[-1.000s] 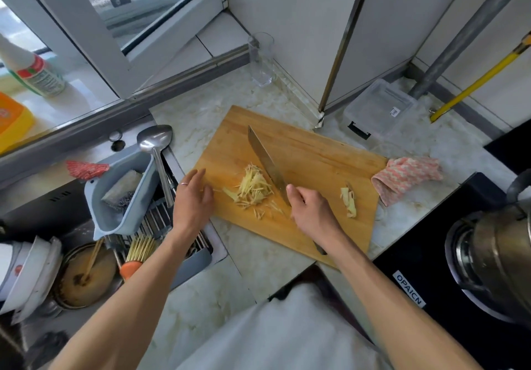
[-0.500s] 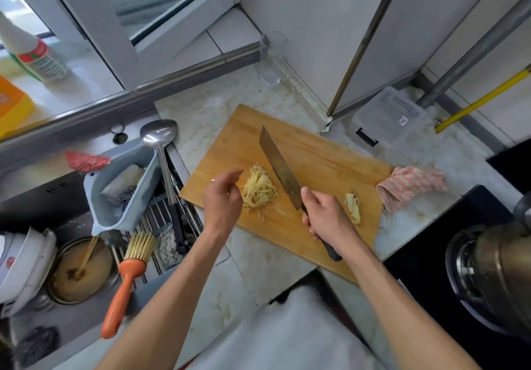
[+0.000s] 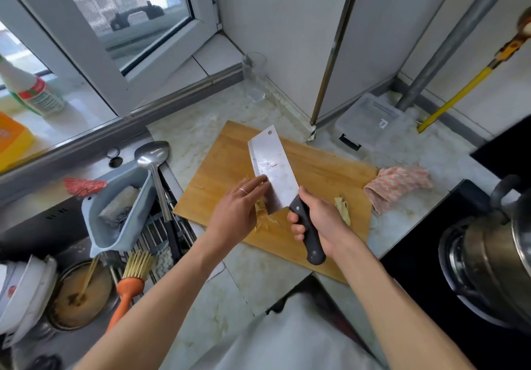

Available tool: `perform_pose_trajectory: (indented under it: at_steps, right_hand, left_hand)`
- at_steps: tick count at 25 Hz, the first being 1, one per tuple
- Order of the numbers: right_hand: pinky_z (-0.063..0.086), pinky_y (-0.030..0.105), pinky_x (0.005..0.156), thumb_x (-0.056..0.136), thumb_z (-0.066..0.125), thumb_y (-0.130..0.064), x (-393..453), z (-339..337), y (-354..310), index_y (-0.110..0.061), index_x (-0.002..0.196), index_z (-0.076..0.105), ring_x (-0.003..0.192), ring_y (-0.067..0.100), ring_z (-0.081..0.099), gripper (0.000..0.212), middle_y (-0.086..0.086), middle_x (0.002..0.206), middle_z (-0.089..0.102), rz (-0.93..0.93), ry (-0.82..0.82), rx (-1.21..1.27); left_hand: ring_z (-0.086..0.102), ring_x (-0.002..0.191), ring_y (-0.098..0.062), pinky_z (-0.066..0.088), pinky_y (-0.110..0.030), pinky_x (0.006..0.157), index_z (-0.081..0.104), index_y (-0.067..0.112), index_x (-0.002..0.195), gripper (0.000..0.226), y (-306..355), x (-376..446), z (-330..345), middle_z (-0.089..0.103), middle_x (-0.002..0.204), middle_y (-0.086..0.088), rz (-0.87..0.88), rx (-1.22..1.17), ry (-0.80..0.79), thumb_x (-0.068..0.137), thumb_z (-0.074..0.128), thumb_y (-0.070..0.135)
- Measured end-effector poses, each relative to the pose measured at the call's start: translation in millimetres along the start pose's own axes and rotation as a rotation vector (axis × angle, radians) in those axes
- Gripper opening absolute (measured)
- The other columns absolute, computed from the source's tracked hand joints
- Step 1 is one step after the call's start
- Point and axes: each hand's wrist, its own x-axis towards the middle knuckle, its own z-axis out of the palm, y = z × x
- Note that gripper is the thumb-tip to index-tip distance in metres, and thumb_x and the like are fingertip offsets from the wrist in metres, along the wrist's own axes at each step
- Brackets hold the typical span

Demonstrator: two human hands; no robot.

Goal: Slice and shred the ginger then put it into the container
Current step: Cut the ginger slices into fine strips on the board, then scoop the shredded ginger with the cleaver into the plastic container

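Observation:
A wooden cutting board (image 3: 321,168) lies on the marble counter. My right hand (image 3: 319,217) grips the black handle of a cleaver (image 3: 273,171), whose broad blade is turned flat, face up, over the board. My left hand (image 3: 238,209) reaches across with straight fingers touching the blade's left edge. Shredded ginger (image 3: 263,217) shows only in part beneath the blade and my left hand. A few ginger scraps (image 3: 343,207) lie on the board to the right of my right hand. A clear plastic container (image 3: 373,124) stands at the back right by the wall.
A pink cloth (image 3: 399,186) lies at the board's right end. A sink on the left holds a grey drain basket (image 3: 120,211), a ladle (image 3: 152,157), an orange brush (image 3: 129,289) and dishes. A glass (image 3: 254,76) stands behind the board. A steel pot (image 3: 494,254) sits on the stove at right.
The cleaver has turned from edge-down beside the ginger pile to flat over it. My left hand has moved right onto the blade, covering most of the shreds.

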Motion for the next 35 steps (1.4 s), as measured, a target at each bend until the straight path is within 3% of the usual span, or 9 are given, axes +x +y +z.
perform_pose_trajectory:
  at_steps: [4, 8, 13, 17, 23, 25, 27, 32, 35]
  right_hand:
    - [0.033, 0.025, 0.043, 0.105, 0.045, -0.045, 2.3, -3.5, -1.3, -0.011, 0.095, 0.049, 0.043, 0.018, 0.038, 0.035, 0.006, 0.059, 0.051, -0.027, 0.01, 0.007]
    - [0.036, 0.028, 0.047, 0.106, 0.04, -0.046, 7.6, -12.6, 8.7, -0.007, 0.089, 0.053, 0.045, 0.018, 0.042, 0.045, 0.008, 0.066, 0.053, -0.169, 0.041, -0.254]
    - [0.04, 0.028, 0.045, 0.106, 0.037, -0.045, 9.9, -23.4, 16.9, 0.004, 0.096, 0.058, 0.044, 0.013, 0.048, 0.054, 0.001, 0.061, 0.056, -0.343, 0.14, -0.621]
    - [0.044, 0.03, 0.049, 0.106, 0.036, -0.047, 13.1, -29.2, 15.9, -0.005, 0.08, 0.054, 0.046, 0.014, 0.051, 0.053, 0.003, 0.064, 0.059, -0.359, 0.14, -0.739]
    - [0.038, 0.034, 0.055, 0.105, 0.037, -0.049, 25.0, -34.6, 14.2, -0.001, 0.083, 0.053, 0.055, 0.021, 0.049, 0.055, 0.024, 0.078, 0.063, -0.423, 0.163, -0.846]
    - [0.034, 0.034, 0.054, 0.105, 0.039, -0.047, 25.8, -37.7, 11.0, -0.005, 0.08, 0.052, 0.055, 0.022, 0.048, 0.051, 0.02, 0.07, 0.059, -0.465, 0.191, -0.914]
    - [0.04, 0.035, 0.054, 0.104, 0.043, -0.046, 29.1, -39.8, 3.0, -0.015, 0.089, 0.058, 0.06, 0.025, 0.056, 0.038, 0.006, 0.069, 0.062, -0.506, 0.251, -1.067]
    - [0.052, 0.039, 0.069, 0.104, 0.048, -0.043, 68.0, -39.0, -24.8, -0.014, 0.119, 0.057, 0.09, 0.032, 0.066, 0.034, 0.008, 0.1, 0.069, -0.597, 0.306, -1.4]
    - [0.051, 0.037, 0.071, 0.103, 0.052, -0.04, 92.7, -32.7, -35.2, -0.013, 0.12, 0.053, 0.091, 0.029, 0.065, 0.031, 0.01, 0.106, 0.068, -0.602, 0.278, -1.47]
  left_hand:
    - [0.065, 0.11, -0.032, 0.057, -0.047, 0.085, 0.07, 0.008, 0.121, 0.046, -13.0, -9.6, -3.2, 0.069, 0.123, -0.009, -0.163, 0.069, -0.012, 0.082, 0.051, -0.008]
    - [0.066, 0.111, -0.026, 0.053, -0.038, 0.098, 0.071, 0.007, 0.117, 0.05, -9.5, -8.8, -11.8, 0.068, 0.124, -0.009, -0.375, -0.155, 0.155, 0.085, 0.044, -0.019]
    - [0.059, 0.121, -0.027, 0.051, -0.037, 0.097, 0.071, 0.01, 0.119, 0.052, 2.6, -2.5, -10.9, 0.059, 0.137, -0.01, -0.385, -0.216, 0.123, 0.082, 0.044, -0.016]
    - [0.069, 0.095, -0.023, 0.051, -0.043, 0.099, 0.069, 0.013, 0.122, 0.034, 3.6, 0.6, -5.7, 0.073, 0.111, -0.006, -0.435, -0.273, 0.1, 0.093, 0.052, 0.004]
    - [0.062, 0.112, -0.018, 0.05, -0.028, 0.089, 0.067, 0.015, 0.127, 0.036, 2.7, 4.2, -9.3, 0.065, 0.128, -0.002, -0.451, -0.29, 0.032, 0.092, 0.059, 0.008]
    - [0.061, 0.105, -0.015, 0.048, -0.024, 0.082, 0.067, 0.015, 0.125, 0.035, 1.6, 6.2, -9.2, 0.062, 0.128, -0.002, -0.448, -0.297, 0.035, 0.092, 0.06, 0.009]
    - [0.063, 0.094, -0.013, 0.05, -0.024, 0.077, 0.069, 0.014, 0.122, 0.032, 0.2, 9.1, -8.6, 0.065, 0.122, -0.003, -0.456, -0.31, 0.055, 0.093, 0.059, 0.008]
    - [0.065, 0.085, -0.007, 0.048, -0.006, 0.067, 0.073, 0.011, 0.114, 0.03, -3.8, 23.2, -12.8, 0.072, 0.109, -0.001, -0.46, -0.347, 0.067, 0.092, 0.055, 0.002]
    - [0.068, 0.089, -0.012, 0.054, -0.02, 0.075, 0.073, 0.012, 0.113, 0.029, -7.5, 33.0, -14.8, 0.073, 0.108, -0.002, -0.458, -0.368, 0.054, 0.093, 0.055, 0.004]
